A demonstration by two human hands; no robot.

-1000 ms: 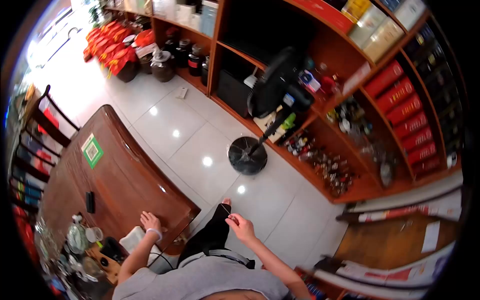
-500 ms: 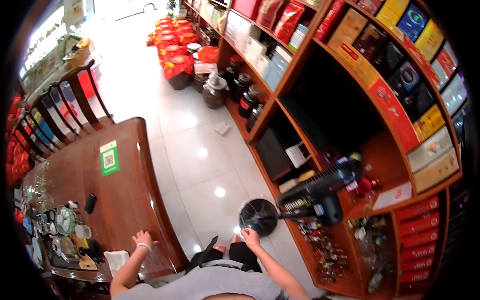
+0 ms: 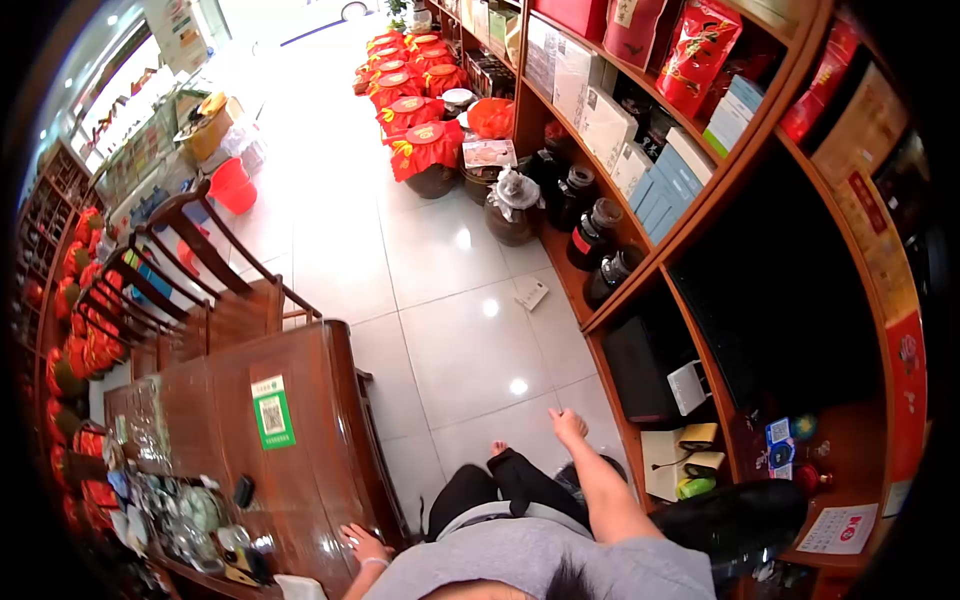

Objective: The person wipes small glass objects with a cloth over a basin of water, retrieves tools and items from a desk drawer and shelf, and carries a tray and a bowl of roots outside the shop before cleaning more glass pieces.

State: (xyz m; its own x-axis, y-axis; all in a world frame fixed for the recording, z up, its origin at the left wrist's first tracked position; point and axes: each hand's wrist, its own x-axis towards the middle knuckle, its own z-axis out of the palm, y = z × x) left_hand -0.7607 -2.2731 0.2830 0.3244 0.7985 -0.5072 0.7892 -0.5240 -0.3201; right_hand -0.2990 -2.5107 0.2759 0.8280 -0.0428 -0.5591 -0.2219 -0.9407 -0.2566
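My left hand point(image 3: 367, 543) lies on the near right corner of the dark wooden table point(image 3: 325, 470), fingers spread, with a pale band at the wrist. Above the tiled floor, my right hand point(image 3: 569, 425) is held out in front of me with its fingers closed; whatever it may hold is too small to make out. A green and white QR card point(image 3: 272, 412) lies on the table, and a small black object point(image 3: 243, 491) is nearer to me. Glassware point(image 3: 200, 508) crowds the table's left part.
Wooden chairs point(image 3: 200, 240) line the table's far side. Tall shelves point(image 3: 650, 270) with boxes and jars run along the right. Red-covered jars point(image 3: 425, 150) stand ahead. A small white box point(image 3: 531, 293) lies on the floor. The black fan point(image 3: 740, 520) is close at my right.
The view has swung right-to-left and forward past the fan, which is now at the lower right. My right hand reaches farther forward. My left hand stays on the table, nearer its corner.
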